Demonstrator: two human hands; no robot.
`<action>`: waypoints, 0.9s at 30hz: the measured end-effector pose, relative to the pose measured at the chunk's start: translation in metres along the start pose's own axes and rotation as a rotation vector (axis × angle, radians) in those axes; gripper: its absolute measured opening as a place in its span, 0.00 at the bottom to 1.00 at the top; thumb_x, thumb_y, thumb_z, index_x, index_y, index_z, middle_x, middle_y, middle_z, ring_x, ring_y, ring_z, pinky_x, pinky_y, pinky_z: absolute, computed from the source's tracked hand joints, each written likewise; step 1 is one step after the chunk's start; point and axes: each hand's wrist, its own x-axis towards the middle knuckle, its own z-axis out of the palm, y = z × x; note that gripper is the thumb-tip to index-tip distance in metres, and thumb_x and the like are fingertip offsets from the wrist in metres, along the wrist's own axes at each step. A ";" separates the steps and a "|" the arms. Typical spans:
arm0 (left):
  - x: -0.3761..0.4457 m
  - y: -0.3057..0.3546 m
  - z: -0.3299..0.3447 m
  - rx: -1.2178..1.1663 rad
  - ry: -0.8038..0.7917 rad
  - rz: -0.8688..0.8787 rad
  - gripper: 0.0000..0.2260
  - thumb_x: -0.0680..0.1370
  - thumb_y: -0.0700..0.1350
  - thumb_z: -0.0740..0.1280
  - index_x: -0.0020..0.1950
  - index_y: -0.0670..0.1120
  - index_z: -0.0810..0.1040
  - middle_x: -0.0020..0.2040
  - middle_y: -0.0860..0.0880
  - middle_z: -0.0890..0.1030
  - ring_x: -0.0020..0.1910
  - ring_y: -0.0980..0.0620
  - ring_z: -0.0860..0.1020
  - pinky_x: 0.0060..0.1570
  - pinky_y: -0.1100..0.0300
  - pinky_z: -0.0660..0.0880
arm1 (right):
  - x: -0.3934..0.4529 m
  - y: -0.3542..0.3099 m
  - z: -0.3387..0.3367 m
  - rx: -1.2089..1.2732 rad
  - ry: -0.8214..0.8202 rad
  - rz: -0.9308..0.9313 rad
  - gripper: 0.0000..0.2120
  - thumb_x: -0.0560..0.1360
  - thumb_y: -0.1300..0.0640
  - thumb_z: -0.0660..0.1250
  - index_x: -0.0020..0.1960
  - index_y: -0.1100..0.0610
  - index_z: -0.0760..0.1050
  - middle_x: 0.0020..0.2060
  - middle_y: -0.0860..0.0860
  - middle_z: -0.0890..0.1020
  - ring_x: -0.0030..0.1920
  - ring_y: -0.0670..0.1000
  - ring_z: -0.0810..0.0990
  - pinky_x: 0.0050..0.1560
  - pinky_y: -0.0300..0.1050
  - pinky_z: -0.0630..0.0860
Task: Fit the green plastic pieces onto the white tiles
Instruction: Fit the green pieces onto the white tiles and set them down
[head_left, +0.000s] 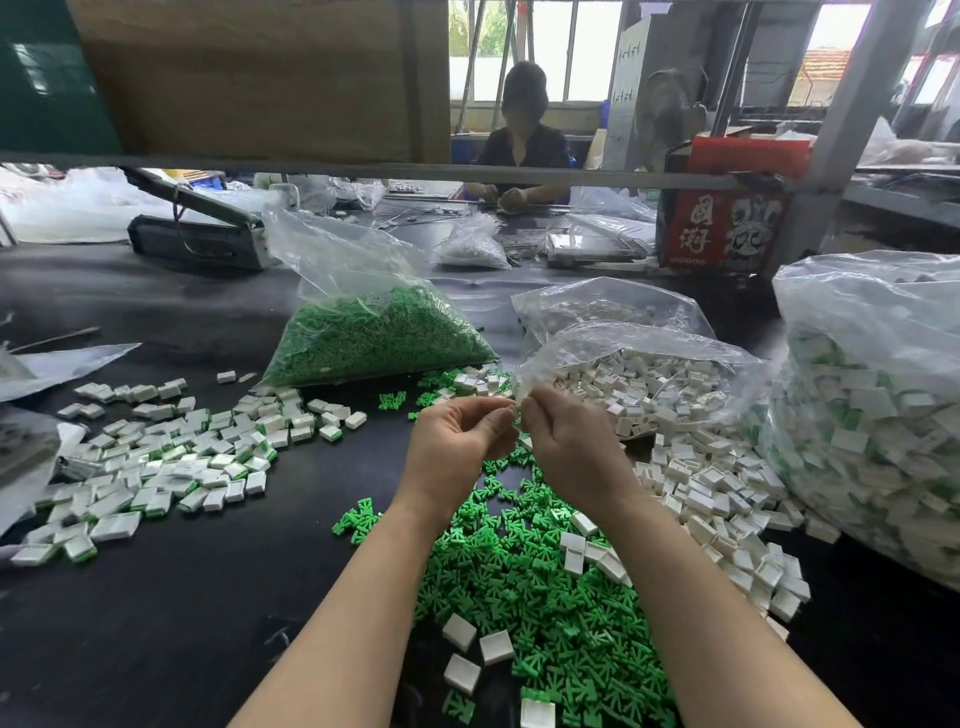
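My left hand (457, 441) and my right hand (566, 441) meet above the dark table, fingers curled, pinching a small white tile with a green piece (516, 415) between their fingertips; the item is mostly hidden. Below my wrists lies a heap of loose green plastic pieces (535, 582) with a few white tiles (496, 647) on it. Loose white tiles (717, 499) spread to the right, spilling from an open clear bag (644, 384). A pile of tiles fitted with green pieces (171, 462) lies to the left.
A clear bag of green pieces (374, 332) stands behind my hands. A big bag of fitted tiles (878, 415) fills the right edge. A red carton (722, 228) and a grey machine (202, 234) sit at the back, where another person (524, 135) works.
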 end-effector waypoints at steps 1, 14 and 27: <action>0.000 0.000 0.000 0.006 0.009 -0.003 0.04 0.77 0.36 0.69 0.49 0.41 0.83 0.39 0.46 0.84 0.35 0.55 0.82 0.38 0.66 0.78 | 0.000 0.000 0.000 0.009 -0.015 0.013 0.12 0.82 0.55 0.59 0.41 0.55 0.72 0.30 0.50 0.76 0.29 0.48 0.72 0.32 0.46 0.67; -0.003 -0.005 0.003 -0.074 0.064 0.011 0.06 0.77 0.33 0.68 0.49 0.40 0.83 0.37 0.49 0.85 0.33 0.57 0.82 0.36 0.68 0.77 | -0.003 -0.004 0.009 0.263 0.002 0.155 0.14 0.82 0.55 0.60 0.40 0.61 0.72 0.31 0.51 0.74 0.33 0.49 0.70 0.35 0.52 0.68; -0.003 -0.005 0.002 -0.100 0.012 0.033 0.07 0.76 0.33 0.68 0.46 0.42 0.84 0.39 0.46 0.86 0.38 0.53 0.84 0.40 0.66 0.79 | -0.007 -0.003 0.007 0.028 0.011 -0.015 0.13 0.82 0.56 0.60 0.39 0.56 0.71 0.28 0.46 0.73 0.29 0.48 0.70 0.31 0.47 0.66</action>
